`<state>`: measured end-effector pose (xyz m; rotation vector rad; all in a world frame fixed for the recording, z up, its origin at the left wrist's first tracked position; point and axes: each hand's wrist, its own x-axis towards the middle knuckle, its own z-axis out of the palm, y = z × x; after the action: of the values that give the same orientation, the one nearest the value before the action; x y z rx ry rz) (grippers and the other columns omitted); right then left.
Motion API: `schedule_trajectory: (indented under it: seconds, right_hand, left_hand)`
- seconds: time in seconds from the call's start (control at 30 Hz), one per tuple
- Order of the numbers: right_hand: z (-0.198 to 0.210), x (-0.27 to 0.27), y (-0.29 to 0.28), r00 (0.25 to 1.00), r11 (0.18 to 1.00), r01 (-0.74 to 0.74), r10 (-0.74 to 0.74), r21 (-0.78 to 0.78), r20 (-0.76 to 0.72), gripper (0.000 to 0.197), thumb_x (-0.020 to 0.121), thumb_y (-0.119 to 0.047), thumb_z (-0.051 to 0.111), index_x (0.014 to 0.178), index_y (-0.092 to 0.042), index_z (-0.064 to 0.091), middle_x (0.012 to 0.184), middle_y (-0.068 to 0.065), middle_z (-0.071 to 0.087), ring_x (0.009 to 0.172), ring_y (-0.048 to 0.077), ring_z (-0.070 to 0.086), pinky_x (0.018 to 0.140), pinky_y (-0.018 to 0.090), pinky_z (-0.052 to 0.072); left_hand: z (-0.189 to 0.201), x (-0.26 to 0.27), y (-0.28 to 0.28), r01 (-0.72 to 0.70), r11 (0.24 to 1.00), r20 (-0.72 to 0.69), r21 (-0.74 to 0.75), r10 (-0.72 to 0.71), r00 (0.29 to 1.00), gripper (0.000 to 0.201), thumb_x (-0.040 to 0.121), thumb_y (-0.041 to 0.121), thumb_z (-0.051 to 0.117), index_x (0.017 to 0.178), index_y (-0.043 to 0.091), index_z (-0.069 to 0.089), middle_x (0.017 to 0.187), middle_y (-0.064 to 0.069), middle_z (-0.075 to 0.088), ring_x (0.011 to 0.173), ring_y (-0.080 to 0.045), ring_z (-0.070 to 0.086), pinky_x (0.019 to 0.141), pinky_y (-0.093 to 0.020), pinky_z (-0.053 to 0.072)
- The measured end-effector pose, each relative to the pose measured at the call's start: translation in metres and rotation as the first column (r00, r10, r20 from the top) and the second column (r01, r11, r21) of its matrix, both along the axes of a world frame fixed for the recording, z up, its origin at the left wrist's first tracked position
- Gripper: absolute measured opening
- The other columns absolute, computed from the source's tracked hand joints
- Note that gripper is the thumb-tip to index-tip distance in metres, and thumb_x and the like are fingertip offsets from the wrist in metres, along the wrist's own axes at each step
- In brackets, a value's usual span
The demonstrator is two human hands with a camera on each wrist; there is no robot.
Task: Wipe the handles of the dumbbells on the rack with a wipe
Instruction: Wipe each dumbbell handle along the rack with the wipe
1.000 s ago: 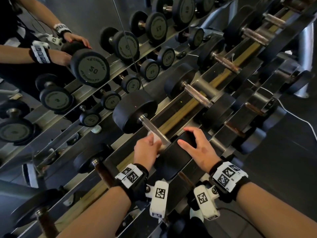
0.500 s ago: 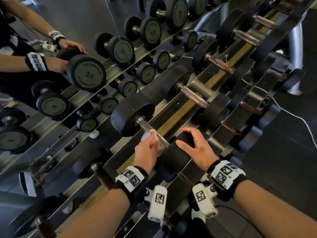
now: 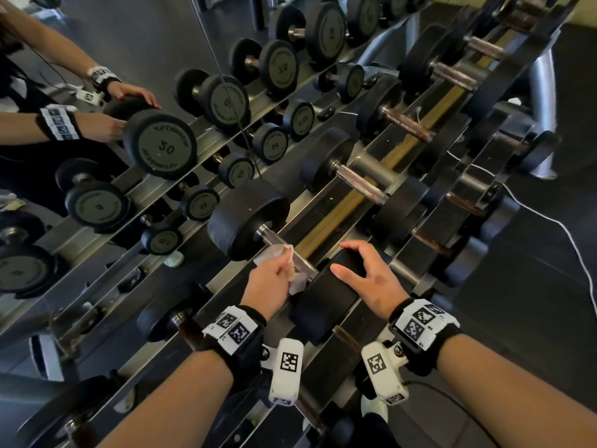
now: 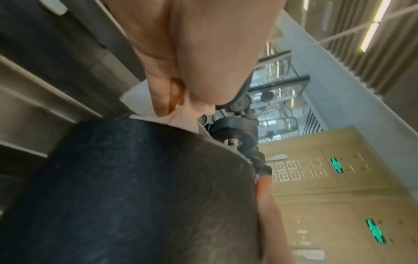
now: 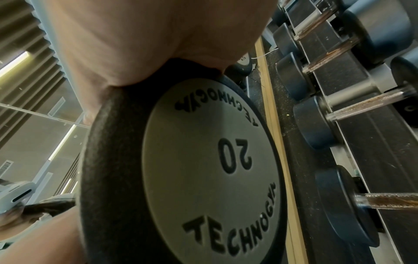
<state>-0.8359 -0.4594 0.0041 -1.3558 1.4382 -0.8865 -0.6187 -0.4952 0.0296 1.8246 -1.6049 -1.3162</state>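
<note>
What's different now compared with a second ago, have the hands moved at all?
The left hand, gripping the wipe, has slid up the handle toward the far weight head, uncovering the near end. The right hand still rests on the near weight head, and the dumbbell stays on the rack.

Dumbbell (image 3: 248,218) on rack (image 3: 365,189): left hand (image 3: 269,282) grips a white wipe (image 3: 277,255) around its metal handle (image 3: 284,250). Right hand (image 3: 371,279) rests on the near weight head (image 3: 326,302). Mirror (image 3: 135,43) behind reflects both hands.
</note>
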Motion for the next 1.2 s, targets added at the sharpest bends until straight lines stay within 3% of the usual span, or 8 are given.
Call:
schedule_trajectory:
  seconds: [0.13,0.37,0.43,0.6,0.87,0.97,1.07,1.2]
  right_hand:
    - [0.001,0.001,0.001,1.000,1.000,0.013,-0.013,0.000,-0.008,0.046,0.085,-0.056,0.066,0.124,-0.045,0.045,0.123,-0.015,0.050,0.110,0.004,0.052,0.096,0.036,0.051]
    - [0.010,0.001,0.002,0.999,0.999,0.009,-0.008,0.033,-0.037,0.053,0.087,-0.053,0.065,0.133,-0.034,0.046,0.128,-0.007,0.049,0.113,0.010,0.052,0.101,0.043,0.049]
    - [0.013,0.002,0.003,1.000,0.998,0.001,0.001,0.062,-0.032,0.054,0.087,-0.052,0.065,0.134,-0.034,0.045,0.129,-0.006,0.049,0.114,0.013,0.053,0.100,0.045,0.050]
    - [0.019,-0.002,-0.001,0.999,0.995,-0.029,0.033,0.093,-0.037,0.053,0.088,-0.047,0.068,0.133,-0.032,0.046,0.130,-0.002,0.051,0.116,0.016,0.055,0.102,0.045,0.049]
    - [0.016,-0.029,-0.041,0.989,0.983,-0.129,0.136,0.128,-0.051,0.026,0.084,-0.045,0.074,0.103,-0.041,0.058,0.109,-0.013,0.061,0.104,0.007,0.059,0.084,0.023,0.047]
    - [0.025,-0.051,-0.061,0.987,0.983,-0.161,0.163,0.084,-0.014,0.017,0.088,-0.030,0.074,0.096,-0.035,0.060,0.103,-0.005,0.066,0.094,0.011,0.063,0.089,0.035,0.054]
    - [0.041,-0.080,-0.086,0.979,0.980,-0.199,0.200,0.030,-0.030,0.013,0.090,-0.025,0.071,0.097,-0.033,0.063,0.102,-0.008,0.067,0.094,0.009,0.064,0.093,0.032,0.052]
    - [0.065,-0.117,-0.120,0.974,0.975,-0.219,0.216,-0.046,-0.073,0.014,0.091,-0.020,0.069,0.104,-0.017,0.067,0.104,-0.002,0.069,0.099,0.020,0.065,0.096,0.034,0.049]
  left_hand:
    - [-0.001,-0.003,0.011,0.126,0.989,0.113,0.072,-0.133,0.985,0.041,0.105,0.023,0.038,0.140,0.038,0.050,0.138,-0.004,0.051,0.124,-0.022,0.051,0.111,-0.040,0.040]
    - [0.015,0.001,0.016,0.278,0.951,-0.023,0.131,-0.278,0.960,0.040,0.101,0.012,0.042,0.125,0.033,0.066,0.118,-0.001,0.069,0.114,-0.020,0.062,0.102,-0.043,0.050]
    - [0.022,0.007,0.015,0.266,0.959,-0.040,0.101,-0.263,0.964,0.031,0.101,0.017,0.047,0.121,0.030,0.068,0.109,-0.006,0.072,0.106,-0.026,0.066,0.096,-0.047,0.053]
    - [0.036,0.018,0.003,0.176,0.983,-0.130,0.047,-0.169,0.977,0.029,0.097,0.005,0.053,0.117,0.024,0.064,0.113,-0.004,0.071,0.103,-0.016,0.069,0.096,-0.046,0.053]
    - [0.051,-0.017,-0.018,0.148,0.989,-0.083,-0.026,-0.150,0.985,0.028,0.096,0.008,0.057,0.121,0.019,0.064,0.114,-0.005,0.070,0.107,-0.017,0.067,0.097,-0.044,0.053]
    - [0.060,-0.039,-0.033,0.112,0.993,-0.061,-0.049,-0.115,0.992,0.025,0.095,0.008,0.058,0.118,0.014,0.066,0.104,-0.006,0.072,0.100,-0.021,0.069,0.091,-0.041,0.056]
    - [0.069,-0.062,-0.052,0.058,0.996,-0.058,-0.063,-0.061,0.996,0.022,0.097,0.009,0.056,0.113,0.019,0.067,0.100,-0.003,0.072,0.096,-0.019,0.069,0.082,-0.031,0.058]
    - [0.073,-0.091,-0.075,-0.057,0.995,-0.101,-0.088,0.048,0.994,0.020,0.097,0.008,0.054,0.102,0.023,0.068,0.098,-0.009,0.072,0.098,-0.027,0.069,0.086,-0.046,0.058]
